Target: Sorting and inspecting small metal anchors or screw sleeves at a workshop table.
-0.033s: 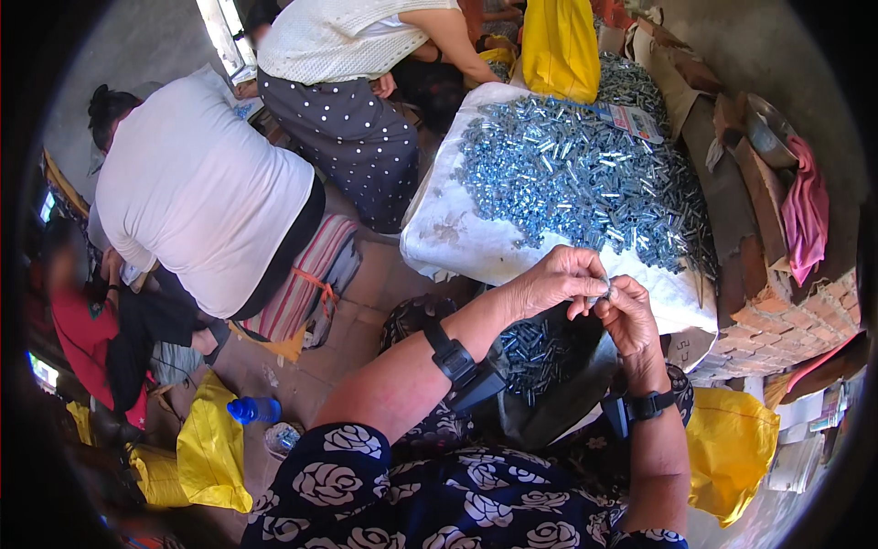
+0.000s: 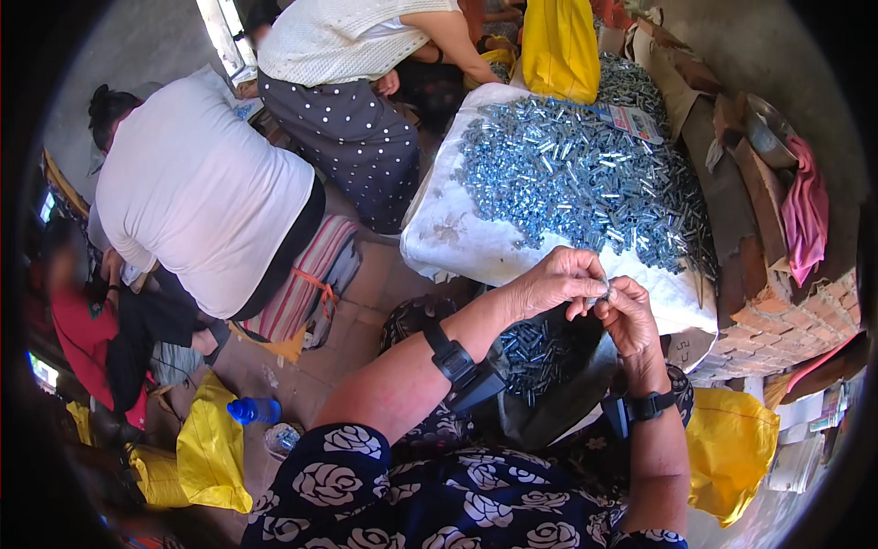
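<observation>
My left hand [image 2: 564, 282] and my right hand [image 2: 628, 311] meet fingertip to fingertip above my lap. Both are closed in a pinch on one small grey metal piece [image 2: 604, 291], mostly hidden by the fingers. Just beyond them, a large heap of small shiny metal pieces [image 2: 585, 165], many tube-shaped, covers a table draped with white cloth [image 2: 448, 242]. Below my hands, more metal tubes [image 2: 530, 352] lie in a dark cloth [image 2: 585, 375] across my lap.
A yellow sack [image 2: 560, 50] stands at the heap's far end. Along the right runs a brick ledge [image 2: 796, 320] with cardboard and a pink cloth [image 2: 805, 206]. Other people bend or sit at left, near a striped bundle [image 2: 302, 284]. A blue bottle [image 2: 254, 410] lies on the floor.
</observation>
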A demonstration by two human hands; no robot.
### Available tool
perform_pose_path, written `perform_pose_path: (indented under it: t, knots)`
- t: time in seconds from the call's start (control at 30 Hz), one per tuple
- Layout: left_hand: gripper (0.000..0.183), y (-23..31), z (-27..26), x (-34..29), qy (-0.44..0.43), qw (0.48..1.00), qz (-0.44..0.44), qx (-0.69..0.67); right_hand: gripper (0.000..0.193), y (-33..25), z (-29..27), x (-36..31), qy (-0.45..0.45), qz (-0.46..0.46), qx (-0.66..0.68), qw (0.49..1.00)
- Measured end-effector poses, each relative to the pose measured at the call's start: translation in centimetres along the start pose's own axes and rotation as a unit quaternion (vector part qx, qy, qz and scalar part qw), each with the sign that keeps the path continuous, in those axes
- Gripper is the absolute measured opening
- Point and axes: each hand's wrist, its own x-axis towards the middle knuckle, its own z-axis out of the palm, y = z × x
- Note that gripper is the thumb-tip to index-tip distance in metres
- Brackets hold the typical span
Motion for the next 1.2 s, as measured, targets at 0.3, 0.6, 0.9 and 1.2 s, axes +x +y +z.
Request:
perform_pose_path:
  t: [0.3,0.6,0.9,1.2]
  knots:
    - [0.018,0.2,0.05,-0.08,0.037,0.996,-0.03,0.073,0.008,0.3,0.02,-0.12,0.029,0.015,-0.012,0.999]
    - [0.017,0.1,-0.36,0.03,0.03,0.993,-0.032,0.113,0.009,0.2,0.08,-0.24,0.039,0.013,-0.036,0.999]
    - [0.015,-0.01,-0.13,0.1,0.03,0.985,-0.049,0.16,0.012,-0.54,-0.19,-0.35,0.076,0.011,-0.09,0.993]
    - [0.012,0.56,0.51,-0.59,-0.022,0.969,-0.063,0.236,0.012,-0.25,-0.15,-0.35,0.07,0.019,-0.123,0.99]
